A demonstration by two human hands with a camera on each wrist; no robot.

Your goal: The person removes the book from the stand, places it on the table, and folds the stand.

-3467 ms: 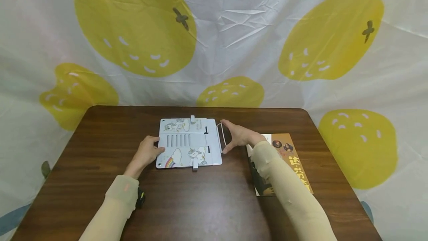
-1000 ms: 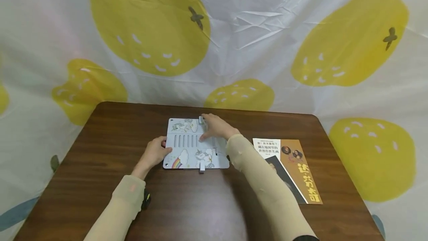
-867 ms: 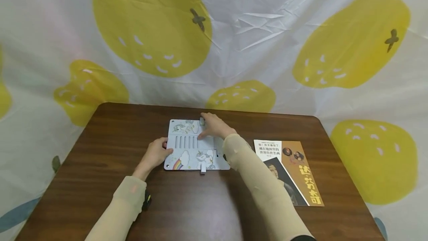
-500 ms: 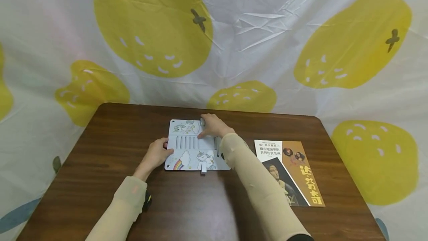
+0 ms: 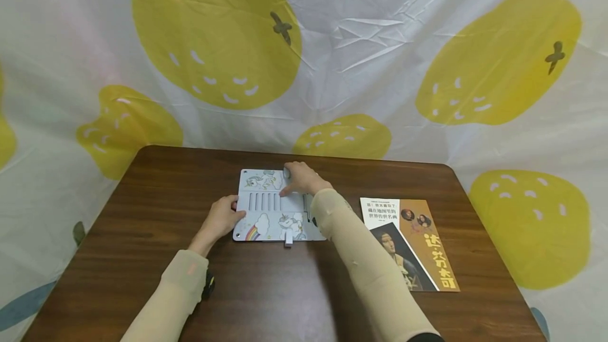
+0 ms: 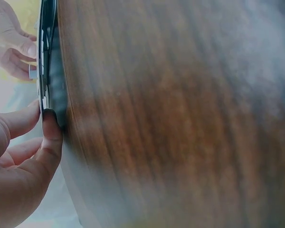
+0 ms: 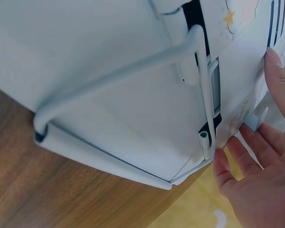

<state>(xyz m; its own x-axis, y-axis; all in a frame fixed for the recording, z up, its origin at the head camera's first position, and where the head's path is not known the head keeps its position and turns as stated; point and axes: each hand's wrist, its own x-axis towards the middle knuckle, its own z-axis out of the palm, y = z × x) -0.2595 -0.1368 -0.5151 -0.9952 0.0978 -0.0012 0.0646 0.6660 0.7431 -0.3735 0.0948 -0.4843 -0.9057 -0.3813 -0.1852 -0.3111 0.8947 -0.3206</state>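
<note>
A white book stand printed with unicorns and a rainbow lies face up at the table's middle. My left hand pinches its left edge; in the left wrist view, thumb and finger meet on opposite sides of the plate. Over the far edge my right hand grips the stand, thumb on the slotted face and fingers round the edge by the far page clip. A near page clip sticks out toward me. The right wrist view shows a white wire support at the stand's right end, mostly hidden by my arm from above.
A brown and white book with portraits on its cover lies to the right, partly under my right forearm. The brown wooden table ends at a white curtain with yellow fruit shapes.
My right hand has left the wire support at the stand's right end and moved left to the far edge by the clip. My left hand keeps its pinch. The last second shows hardly any motion.
</note>
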